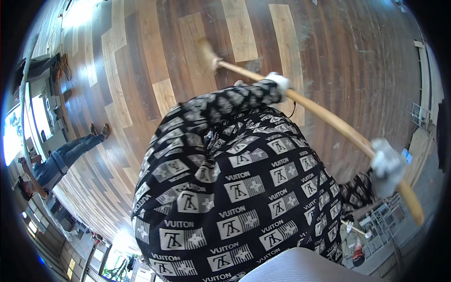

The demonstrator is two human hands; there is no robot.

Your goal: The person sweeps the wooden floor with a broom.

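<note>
A long wooden-handled broom (pixel 329 116) slants across the view, from its blurred tan head (pixel 206 52) over the floor at the upper left to its butt end at the lower right. My left hand (pixel 278 82), in a white glove, is wrapped round the handle partway along. Close to the butt end, my right hand (pixel 387 168), in a white and grey glove, is closed on it. The patterned black sleeves cover both arms. Motion smears the broom head, so its bristles cannot be made out.
Wood plank flooring (pixel 239 28) in mixed tones spreads ahead. A person (pixel 61 162) in jeans stands at the left by a bright window. Orange cord (pixel 62 66) lies at the far left. Long boards (pixel 425 80) line the right, with metal scaffolding (pixel 383 239) and another person (pixel 354 251) behind.
</note>
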